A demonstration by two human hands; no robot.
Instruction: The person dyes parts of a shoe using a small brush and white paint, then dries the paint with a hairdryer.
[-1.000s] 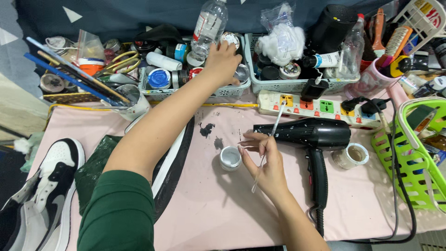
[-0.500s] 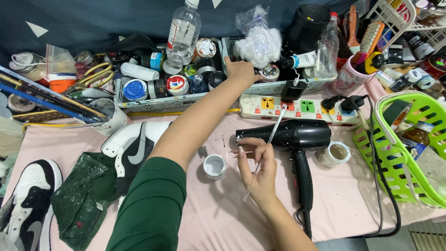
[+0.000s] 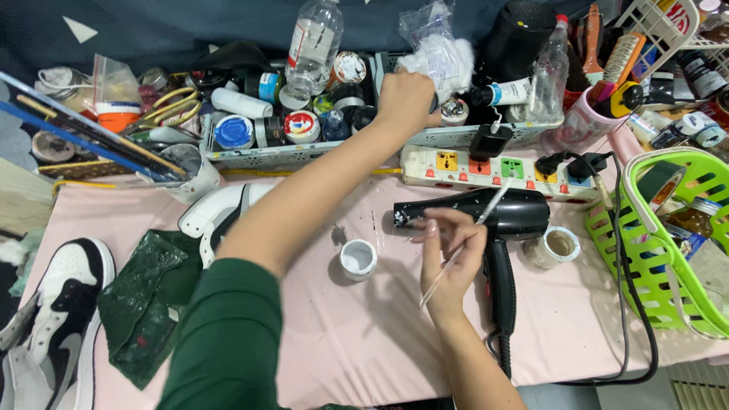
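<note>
My left hand (image 3: pixel 405 99), on a green-sleeved arm, reaches across the pink table into the grey basket (image 3: pixel 486 135) at the back, fingers curled by a white wad of cotton (image 3: pixel 444 57); whether it grips something is hidden. My right hand (image 3: pixel 449 254) holds a thin white brush (image 3: pixel 486 212) slanted over the black hair dryer (image 3: pixel 497 220). A small white cup (image 3: pixel 358 258) stands left of that hand. A white and black sneaker (image 3: pixel 216 216) lies under my left arm.
A power strip (image 3: pixel 456 163) lies behind the dryer. A green basket (image 3: pixel 668 243) stands at the right, a roll of tape (image 3: pixel 558 244) beside it. Another sneaker (image 3: pixel 57 304) and a dark green cloth (image 3: pixel 144 296) lie at the left. Jars and bottles crowd the back.
My left hand has shifted right along the back baskets, from the jars toward the cotton wad. The right hand keeps the brush over the dryer. The view has drifted.
</note>
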